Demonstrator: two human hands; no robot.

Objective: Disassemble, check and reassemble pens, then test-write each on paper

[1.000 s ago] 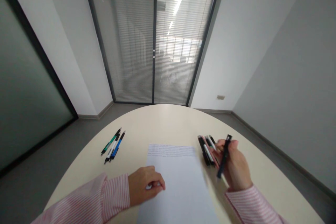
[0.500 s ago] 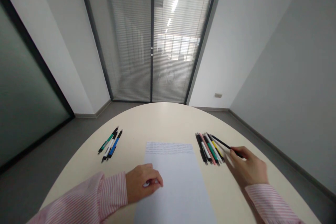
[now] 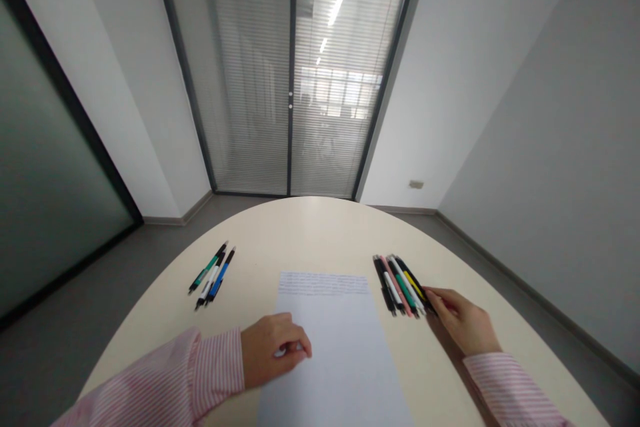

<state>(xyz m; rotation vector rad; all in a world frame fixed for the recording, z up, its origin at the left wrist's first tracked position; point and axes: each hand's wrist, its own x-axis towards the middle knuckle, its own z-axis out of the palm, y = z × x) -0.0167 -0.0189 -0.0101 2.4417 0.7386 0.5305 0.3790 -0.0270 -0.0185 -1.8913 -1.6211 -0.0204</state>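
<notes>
My right hand [image 3: 465,321] pinches the near end of a slim black pen [image 3: 415,275] with thumb and fingertips. That pen lies along the right side of a row of pens: a yellow-and-black one [image 3: 410,280] beside it, then white, green, pink and black ones. Resting at the left edge of a sheet of paper [image 3: 335,340] is my left hand [image 3: 275,349], its fingers curled in and nothing visible in them. Lines of writing run across the top of the sheet.
On the left of the round cream table [image 3: 315,233] lie a green pen [image 3: 204,274], a white pen [image 3: 209,285] and a blue pen [image 3: 220,278]. Beyond the table's far edge stands a glass partition with blinds [image 3: 255,113].
My right hand has moved left and slightly down. The black pen, angled away from the row before, now lies close alongside the other pens. My left hand stays put.
</notes>
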